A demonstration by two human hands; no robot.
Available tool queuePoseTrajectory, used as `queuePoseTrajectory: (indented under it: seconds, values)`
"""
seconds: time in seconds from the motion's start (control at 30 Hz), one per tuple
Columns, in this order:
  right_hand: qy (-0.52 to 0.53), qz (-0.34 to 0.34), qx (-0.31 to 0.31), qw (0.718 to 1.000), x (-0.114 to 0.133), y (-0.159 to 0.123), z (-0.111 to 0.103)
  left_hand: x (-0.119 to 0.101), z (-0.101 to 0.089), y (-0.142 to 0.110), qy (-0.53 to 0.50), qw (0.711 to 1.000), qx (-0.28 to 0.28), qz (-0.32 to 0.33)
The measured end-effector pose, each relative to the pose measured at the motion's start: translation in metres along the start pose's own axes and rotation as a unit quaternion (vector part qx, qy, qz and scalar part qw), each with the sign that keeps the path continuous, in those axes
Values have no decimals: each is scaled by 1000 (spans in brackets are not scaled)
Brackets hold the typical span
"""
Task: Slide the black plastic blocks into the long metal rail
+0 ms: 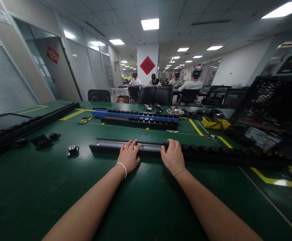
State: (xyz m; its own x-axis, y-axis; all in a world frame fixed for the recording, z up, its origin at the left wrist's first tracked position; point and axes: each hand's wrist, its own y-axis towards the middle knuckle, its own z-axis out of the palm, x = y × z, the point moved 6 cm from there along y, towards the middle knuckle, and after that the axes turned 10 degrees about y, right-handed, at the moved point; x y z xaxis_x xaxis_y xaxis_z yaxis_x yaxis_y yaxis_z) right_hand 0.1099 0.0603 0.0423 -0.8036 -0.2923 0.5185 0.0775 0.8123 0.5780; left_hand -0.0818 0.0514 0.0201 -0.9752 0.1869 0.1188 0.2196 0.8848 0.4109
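A long black channel-shaped rail (105, 149) lies across the green table in front of me. Its left stretch shows a bare silvery inside; a row of black socket modules (211, 150) fills the right stretch. My left hand (130, 156) rests on the bare stretch, fingers spread over the channel. At the end of the row, my right hand (173, 155) curls over the rail, its thumb and fingers around a black socket module (166, 146) that is mostly hidden. To the left, a loose socket module (72, 150) lies on the table.
Behind the rail lie a blue strip (130, 113) and a black strip (146, 125) with sockets. A metal dish (175, 111) and a yellow tray (215, 123) stand further back. More dark modules (42, 141) lie left. Several people sit at far tables.
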Motion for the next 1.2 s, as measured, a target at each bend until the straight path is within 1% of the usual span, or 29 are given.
queuePoseTrajectory:
  seconds: [0.1,0.37,0.67,0.83,0.97,1.13,1.2]
  values:
    - [-4,-2,4,1000,2,0,0,0,0,0,-3,1000,3,-1]
    - [-9,-39,53,998,17,-3,3,0,-1,0,1,1000,2,0]
    - [34,-65,89,993,24,-5,7,0,-1,0,4,1000,-4,-3]
    - [58,-82,95,990,26,-6,10,0,0,-1,10,1000,-6,5]
    - [73,-107,100,987,29,-9,13,-5,-3,-1,16,1000,-5,24]
    - [75,-127,130,981,34,-13,18,-22,-8,-3,6,996,2,86]
    - [76,-132,142,978,36,-14,19,-28,-9,-4,3,995,0,102]
